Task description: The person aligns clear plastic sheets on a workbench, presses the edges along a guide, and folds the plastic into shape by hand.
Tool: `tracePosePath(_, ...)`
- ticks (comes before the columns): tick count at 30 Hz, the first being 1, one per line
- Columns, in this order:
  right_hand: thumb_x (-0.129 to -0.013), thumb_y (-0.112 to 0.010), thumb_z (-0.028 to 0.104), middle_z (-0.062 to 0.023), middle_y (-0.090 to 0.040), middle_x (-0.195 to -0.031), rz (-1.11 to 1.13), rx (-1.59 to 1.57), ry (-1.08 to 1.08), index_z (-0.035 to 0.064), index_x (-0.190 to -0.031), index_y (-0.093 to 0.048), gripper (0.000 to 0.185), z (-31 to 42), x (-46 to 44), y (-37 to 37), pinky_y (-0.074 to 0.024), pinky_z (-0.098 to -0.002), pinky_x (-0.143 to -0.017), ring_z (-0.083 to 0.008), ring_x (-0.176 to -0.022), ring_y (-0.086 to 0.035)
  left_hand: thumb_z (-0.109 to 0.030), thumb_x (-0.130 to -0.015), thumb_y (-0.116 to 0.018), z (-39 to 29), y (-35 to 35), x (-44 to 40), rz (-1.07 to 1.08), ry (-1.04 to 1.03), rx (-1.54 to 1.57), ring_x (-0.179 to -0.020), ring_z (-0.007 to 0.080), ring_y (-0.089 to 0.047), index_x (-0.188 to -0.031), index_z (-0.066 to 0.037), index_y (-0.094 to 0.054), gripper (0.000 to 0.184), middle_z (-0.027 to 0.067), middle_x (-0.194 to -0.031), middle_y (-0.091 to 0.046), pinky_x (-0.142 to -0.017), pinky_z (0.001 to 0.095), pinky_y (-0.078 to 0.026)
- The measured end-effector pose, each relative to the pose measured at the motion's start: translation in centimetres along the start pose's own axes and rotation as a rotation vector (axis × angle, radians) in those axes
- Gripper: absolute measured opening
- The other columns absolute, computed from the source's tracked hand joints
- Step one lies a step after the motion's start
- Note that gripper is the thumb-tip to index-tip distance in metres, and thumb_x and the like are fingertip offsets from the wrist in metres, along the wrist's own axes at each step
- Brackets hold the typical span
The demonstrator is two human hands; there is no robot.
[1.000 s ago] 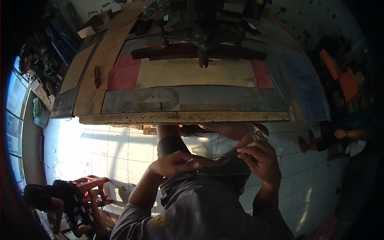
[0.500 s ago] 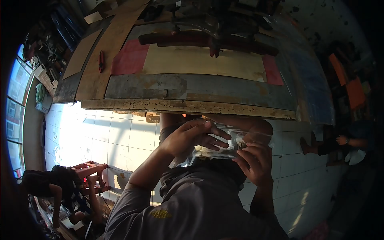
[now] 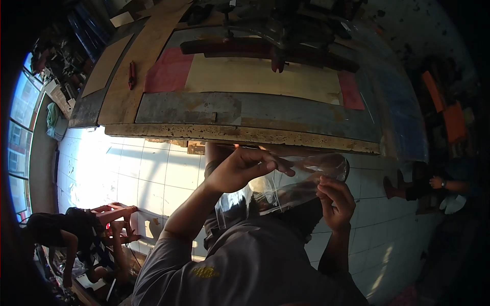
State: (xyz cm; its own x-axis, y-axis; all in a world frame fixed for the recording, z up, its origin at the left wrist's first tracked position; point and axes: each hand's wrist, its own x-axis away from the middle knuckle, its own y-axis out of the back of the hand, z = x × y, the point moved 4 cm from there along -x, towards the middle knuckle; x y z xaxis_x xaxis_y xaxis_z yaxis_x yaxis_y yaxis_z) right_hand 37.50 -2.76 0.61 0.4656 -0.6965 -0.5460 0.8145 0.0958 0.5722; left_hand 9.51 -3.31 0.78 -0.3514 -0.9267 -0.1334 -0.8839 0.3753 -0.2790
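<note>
A crinkled clear plastic sheet (image 3: 275, 196) stretches between my two hands, over my lap. My left hand (image 3: 239, 168) is closed on its upper left part, with thumb and index finger near each other and the other fingers partly hidden. At the sheet's right side, my right hand (image 3: 338, 203) pinches the plastic between thumb and fingertips. Light glints off the folds, and my legs show through. Whether it is a loose sheet or a bag, I cannot tell.
Ahead stands a worktable (image 3: 178, 109) bearing a dark press-like machine (image 3: 275, 48), a cream panel (image 3: 255, 76) with pink ends and a red cutter (image 3: 131, 75). One person sits at lower left near a red stool (image 3: 115, 214); another person's hand (image 3: 436, 182) shows at right.
My hands have moved apart slightly, and the plastic now spreads wider and hangs lower. My left fingers, spread before, have drawn together; my right hand has shifted a little right.
</note>
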Motion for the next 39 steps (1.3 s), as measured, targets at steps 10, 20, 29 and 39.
tracePosePath(10,-0.092,-0.078,0.029,-0.0137,-0.067,-0.130,-0.007,-0.137,-0.150,0.0023,-0.123,-0.070,0.042,2.9,-3.0,-1.3,-0.0473,-0.0486,-0.108,-0.0341,-0.132,-0.060,-0.018,-0.110,-0.056,1.6,-2.8,-1.0,0.050,0.000,-0.017,-0.120,0.0193,-0.067,-0.119,0.001,-0.074,0.028,0.0108,-0.118,-0.076,-0.108,0.0347,-0.048)
tracePosePath(20,-0.084,-0.084,0.013,-0.0148,-0.067,-0.137,0.155,-0.081,-0.197,0.0017,-0.133,-0.066,0.053,4.6,-5.5,-2.9,-0.0479,-0.0452,-0.112,-0.0329,-0.140,-0.056,-0.017,-0.107,-0.062,2.3,-2.7,-0.5,0.018,-0.030,-0.253,-0.107,0.0133,-0.070,-0.120,-0.001,-0.073,0.024,0.0096,-0.111,-0.078,-0.096,0.0320,-0.054)
tracePosePath(29,-0.082,-0.089,0.019,-0.0127,-0.057,-0.152,0.232,-0.204,-0.251,0.0041,-0.150,-0.052,0.079,4.6,-5.1,-2.8,-0.0415,-0.0490,-0.118,-0.0342,-0.149,-0.045,-0.017,-0.109,-0.058,2.3,-3.1,-1.3,0.076,0.078,0.033,-0.111,0.0175,-0.072,-0.121,0.004,-0.066,0.026,0.0129,-0.113,-0.077,-0.099,0.0343,-0.055)
tracePosePath(39,-0.087,-0.084,0.013,-0.0162,-0.060,-0.148,0.137,-0.232,-0.233,0.0042,-0.145,-0.056,0.065,4.3,-4.9,-2.9,-0.0438,-0.0475,-0.117,-0.0335,-0.145,-0.050,-0.016,-0.109,-0.059,1.8,-2.8,-1.0,0.037,0.021,-0.199,-0.110,0.0177,-0.072,-0.121,0.001,-0.068,0.023,0.0113,-0.116,-0.076,-0.097,0.0336,-0.055)
